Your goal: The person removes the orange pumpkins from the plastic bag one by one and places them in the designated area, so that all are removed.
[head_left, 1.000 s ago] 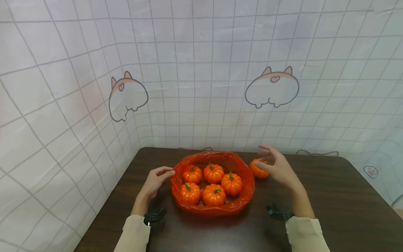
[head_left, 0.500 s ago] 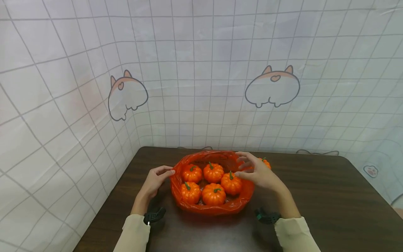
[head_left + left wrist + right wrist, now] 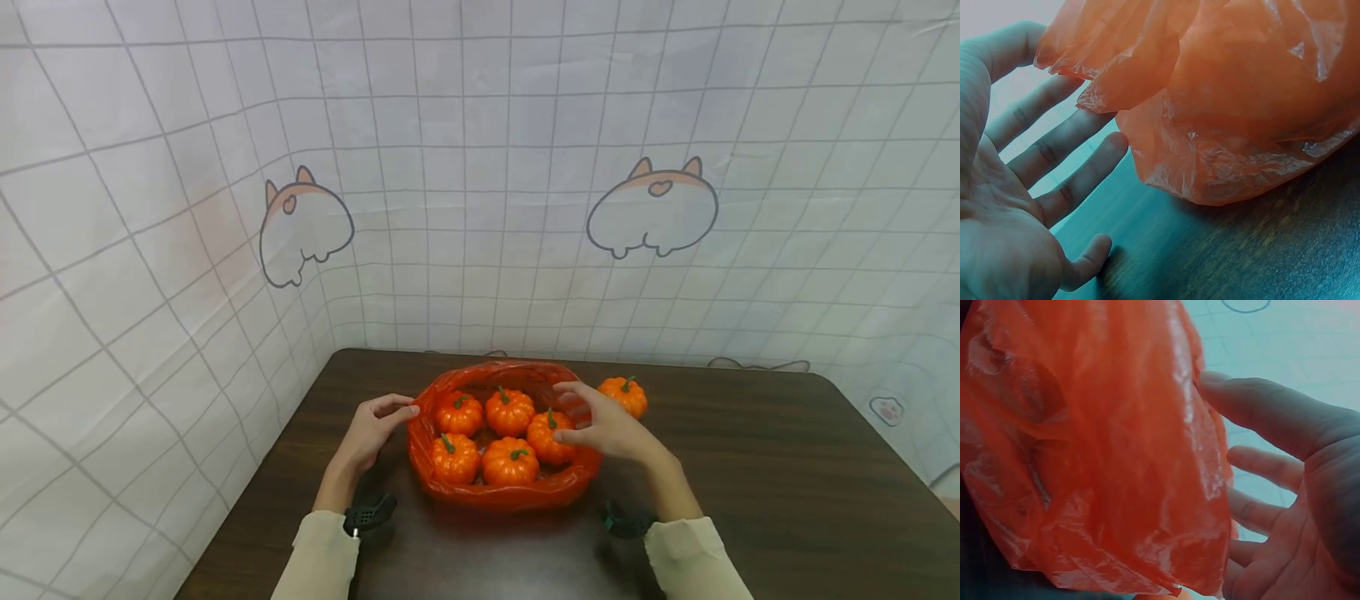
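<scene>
An orange-red plastic bag [image 3: 502, 498] stands wide-mouthed on the dark table, with several small toy pumpkins [image 3: 508, 462] inside. At its left rim, my left hand [image 3: 371, 432] pinches the plastic between thumb and fingers; in the left wrist view the other fingers [image 3: 1066, 150] spread under the folded edge. Over the bag's right side reaches my right hand [image 3: 603, 423], its fingers loosely bent and nothing seen in its grasp. In the right wrist view its thumb [image 3: 1260, 403] comes up to the bag's edge, with the fingertips partly hidden behind the plastic. Another pumpkin [image 3: 625, 397] lies outside, just right of the bag.
The brown wooden table [image 3: 750, 467] extends to the right of the bag. Behind and to the left hangs a white gridded curtain [image 3: 480, 208] with cartoon dog prints. Each wrist wears a dark strapped device [image 3: 369, 514].
My right hand has moved left and slightly down, from the outside pumpkin to over the bag's right side. That pumpkin now shows more fully. The left hand has stayed at the rim.
</scene>
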